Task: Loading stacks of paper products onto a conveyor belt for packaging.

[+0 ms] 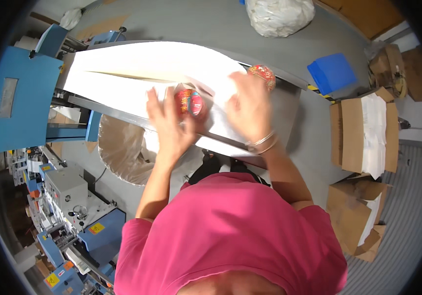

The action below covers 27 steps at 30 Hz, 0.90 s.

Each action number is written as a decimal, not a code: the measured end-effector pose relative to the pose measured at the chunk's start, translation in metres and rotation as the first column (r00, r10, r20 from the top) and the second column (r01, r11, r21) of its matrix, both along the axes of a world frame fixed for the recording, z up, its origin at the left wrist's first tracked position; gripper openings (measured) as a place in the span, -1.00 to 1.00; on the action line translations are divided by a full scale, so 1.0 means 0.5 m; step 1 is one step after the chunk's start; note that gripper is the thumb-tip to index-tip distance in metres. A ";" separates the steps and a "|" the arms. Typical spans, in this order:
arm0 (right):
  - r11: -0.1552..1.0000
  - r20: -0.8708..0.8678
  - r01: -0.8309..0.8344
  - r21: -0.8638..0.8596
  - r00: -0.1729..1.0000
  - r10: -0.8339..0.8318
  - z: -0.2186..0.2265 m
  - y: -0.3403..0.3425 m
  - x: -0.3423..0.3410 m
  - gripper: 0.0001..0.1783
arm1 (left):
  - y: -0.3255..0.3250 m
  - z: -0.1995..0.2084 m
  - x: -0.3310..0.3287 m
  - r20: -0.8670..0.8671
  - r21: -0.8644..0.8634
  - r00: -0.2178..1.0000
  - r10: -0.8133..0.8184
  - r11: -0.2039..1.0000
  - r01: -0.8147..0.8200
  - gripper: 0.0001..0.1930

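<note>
While left grip (169, 122) spreads wide | red pack (194, 101), print up | axis, right grip (251, 107) unclear

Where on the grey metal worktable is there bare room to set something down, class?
The right end of the grey metal worktable, bordered by the blurred right hand, the red patterned round object and the table's right edge. It is crowded around the left hand and red printed round container.

A rounded red pack (195, 102) with yellow print sits within the curve of the left fingers (169, 103), a second pack (265, 75), red-patterned, just beyond the right fingers (237, 84).
</note>
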State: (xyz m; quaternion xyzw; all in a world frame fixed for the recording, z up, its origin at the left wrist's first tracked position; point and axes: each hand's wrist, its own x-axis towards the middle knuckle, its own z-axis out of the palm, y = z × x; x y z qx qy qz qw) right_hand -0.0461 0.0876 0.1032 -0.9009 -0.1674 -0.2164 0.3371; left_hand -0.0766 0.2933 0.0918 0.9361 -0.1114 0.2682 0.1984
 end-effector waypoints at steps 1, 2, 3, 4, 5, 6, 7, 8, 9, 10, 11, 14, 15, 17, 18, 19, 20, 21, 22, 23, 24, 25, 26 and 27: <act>0.981 0.023 0.097 -0.167 0.995 -0.095 -0.005 -0.057 0.023 -0.30 | -0.064 0.043 0.007 -0.185 0.052 0.976 -0.119 0.990 0.131 -0.13; 0.959 -0.143 0.088 -0.269 0.981 -0.130 -0.008 -0.101 0.030 -0.21 | -0.126 0.041 0.004 -0.140 -0.070 0.964 -0.226 0.973 0.218 -0.05; 0.932 -0.293 0.046 -0.360 0.943 -0.160 -0.015 -0.129 0.047 -0.11 | -0.173 0.028 0.016 -0.150 0.024 0.965 -0.214 0.975 0.220 -0.12; 0.924 -0.285 -0.009 -0.382 0.952 -0.109 -0.054 -0.159 0.077 -0.03 | -0.200 0.004 0.039 -0.154 0.101 0.966 -0.207 0.969 0.224 -0.18; 0.913 -0.276 -0.058 -0.403 0.959 -0.060 -0.092 -0.184 0.107 0.05 | -0.220 -0.027 0.066 -0.156 0.178 0.967 -0.202 0.957 0.229 -0.23; 0.977 -0.325 -0.169 -0.133 0.938 0.118 -0.095 -0.198 0.127 0.06 | -0.225 -0.061 0.096 -0.135 0.247 0.978 -0.162 0.950 0.192 -0.33; 0.977 -0.323 -0.162 -0.139 0.940 0.110 -0.093 -0.203 0.122 0.06 | -0.224 -0.060 0.110 -0.155 0.257 0.976 -0.153 0.948 0.190 -0.35; 0.983 -0.336 -0.129 -0.133 0.939 0.078 -0.090 -0.204 0.108 0.05 | -0.217 -0.059 0.120 -0.176 0.267 0.974 -0.143 0.945 0.187 -0.36; 0.987 -0.352 -0.103 -0.123 0.935 0.053 -0.088 -0.199 0.086 0.05 | -0.205 -0.059 0.121 -0.185 0.231 0.971 -0.152 0.953 0.193 -0.34; 0.988 -0.388 -0.112 -0.108 0.920 0.062 -0.082 -0.199 0.055 0.04 | -0.203 -0.059 0.120 -0.186 0.230 0.971 -0.150 0.954 0.192 -0.34; 0.971 -0.352 -0.179 -0.156 0.929 0.114 -0.084 -0.201 0.019 0.05 | -0.198 -0.057 0.115 -0.210 0.201 0.966 -0.152 0.960 0.195 -0.32; 0.938 -0.556 -0.347 0.002 0.779 0.289 -0.036 -0.196 -0.045 0.01 | -0.194 -0.059 0.116 -0.216 0.185 0.972 -0.098 0.973 0.139 -0.29; 0.912 -0.737 -0.359 0.199 0.559 0.381 -0.016 -0.200 -0.051 -0.04 | -0.205 -0.052 0.119 -0.220 0.196 0.972 -0.079 0.973 0.124 -0.30; 0.975 -0.691 -0.197 0.101 0.691 0.211 -0.077 -0.191 -0.011 -0.15 | -0.222 -0.056 0.132 -0.185 0.141 0.976 -0.112 0.980 0.140 -0.28; 0.996 -0.773 -0.037 0.084 0.628 0.088 -0.083 -0.165 0.022 -0.17 | -0.213 -0.062 0.136 -0.159 0.095 0.979 -0.130 0.985 0.146 -0.25; 0.923 -0.556 -0.256 0.287 0.740 0.378 -0.111 -0.152 0.064 -0.14 | -0.202 -0.030 0.127 -0.167 0.026 0.966 -0.197 0.979 0.204 -0.19; 0.924 -0.554 -0.256 0.286 0.742 0.377 -0.128 -0.146 0.076 -0.14 | -0.182 -0.026 0.118 -0.143 0.023 0.971 -0.190 0.980 0.195 -0.18; 0.883 -0.744 0.092 0.461 0.582 0.328 -0.099 -0.105 0.091 -0.12 | -0.152 -0.025 0.108 -0.120 0.024 0.978 -0.169 0.985 0.173 -0.16; 0.743 -0.868 0.463 0.484 0.363 0.339 -0.079 -0.081 0.100 -0.11 | -0.118 -0.027 0.097 -0.145 0.115 0.977 -0.154 0.978 0.171 -0.21; 0.722 -0.853 0.479 0.499 0.416 0.314 -0.097 -0.076 0.111 -0.12 | -0.078 -0.050 0.090 -0.187 0.184 0.968 -0.167 0.962 0.202 -0.24; 0.723 -0.851 0.473 0.504 0.416 0.321 -0.119 -0.072 0.121 -0.12 | -0.046 -0.069 0.080 -0.233 0.252 0.958 -0.169 0.941 0.227 -0.27; 0.645 -0.808 0.500 0.578 0.461 0.367 -0.140 -0.073 0.130 -0.24 | -0.030 -0.065 0.072 -0.232 0.259 0.949 -0.212 0.927 0.270 -0.31; 0.558 -0.760 0.521 0.646 0.507 0.406 -0.155 -0.074 0.138 -0.33 | -0.026 -0.065 0.061 -0.254 0.294 0.945 -0.209 0.914 0.281 -0.32; 0.545 -0.758 0.529 0.650 0.502 0.416 -0.163 -0.069 0.150 -0.25 | -0.026 -0.063 0.048 -0.274 0.333 0.942 -0.194 0.900 0.282 -0.32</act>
